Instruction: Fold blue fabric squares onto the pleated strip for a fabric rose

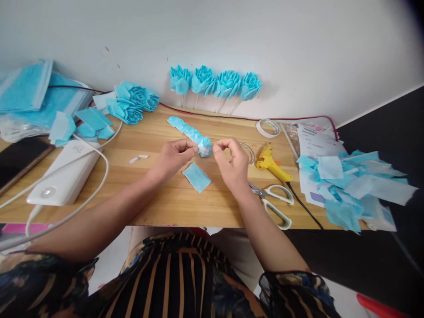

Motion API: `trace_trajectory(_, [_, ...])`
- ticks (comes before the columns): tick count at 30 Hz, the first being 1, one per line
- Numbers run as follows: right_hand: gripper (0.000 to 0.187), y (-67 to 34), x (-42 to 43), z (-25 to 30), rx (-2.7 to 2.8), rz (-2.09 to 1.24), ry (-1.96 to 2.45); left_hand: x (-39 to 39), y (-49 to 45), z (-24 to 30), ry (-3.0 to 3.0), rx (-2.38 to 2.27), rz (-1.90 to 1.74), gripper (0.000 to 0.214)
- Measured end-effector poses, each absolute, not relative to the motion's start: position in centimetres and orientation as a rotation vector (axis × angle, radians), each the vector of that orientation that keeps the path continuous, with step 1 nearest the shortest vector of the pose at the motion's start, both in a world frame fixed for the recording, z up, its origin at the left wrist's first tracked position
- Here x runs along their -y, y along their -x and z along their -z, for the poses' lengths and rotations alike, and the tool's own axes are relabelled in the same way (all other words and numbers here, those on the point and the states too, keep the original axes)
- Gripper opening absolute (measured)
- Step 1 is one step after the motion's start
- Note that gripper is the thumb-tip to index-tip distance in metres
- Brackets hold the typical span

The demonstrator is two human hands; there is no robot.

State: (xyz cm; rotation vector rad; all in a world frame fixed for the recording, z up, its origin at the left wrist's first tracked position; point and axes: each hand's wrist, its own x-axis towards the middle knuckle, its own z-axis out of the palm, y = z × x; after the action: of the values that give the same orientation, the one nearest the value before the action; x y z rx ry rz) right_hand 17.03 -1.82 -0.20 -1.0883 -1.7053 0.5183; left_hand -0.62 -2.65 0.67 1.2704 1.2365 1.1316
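My left hand (175, 155) and my right hand (232, 161) pinch the near end of a folded blue paper strip (188, 129) from either side, just above the wooden table (172, 198). The pinched end is curled into a small roll, and the rest of the strip trails back and to the left on the table. Below my hands a small blue paper rectangle (196, 177) lies flat. Both hands are closed on the roll.
Several finished blue paper flowers (215, 83) lean on the wall. A yellow glue gun (270, 162), scissors (276, 203) and a tape roll (267, 127) lie to the right, beside blue paper scraps (351, 185). To the left are a white power bank (68, 172), cables and blue masks (29, 92).
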Motion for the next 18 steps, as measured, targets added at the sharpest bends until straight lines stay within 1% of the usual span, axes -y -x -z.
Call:
trace_trajectory(2, [0.017,-16.89,1.98,0.09,1.833,-0.451,1.100,2.64,0.59,-0.71,-1.285,-1.238,-1.138,0.016])
trace_trajectory(3, [0.018,-16.82,1.98,0.13,1.879,-0.443,1.108,2.64,0.57,-0.70,-1.293,-1.233,-1.139,0.017])
trace_trajectory(14, [0.010,-16.82,1.58,0.68,1.986,-0.472,1.114,2.86,0.41,-0.37,-1.463,-1.290,-1.141,0.013])
trace_trajectory(18, [0.012,-16.78,1.56,0.58,1.985,-0.499,1.104,2.77,0.45,-0.16,-1.479,-1.266,-1.141,0.014])
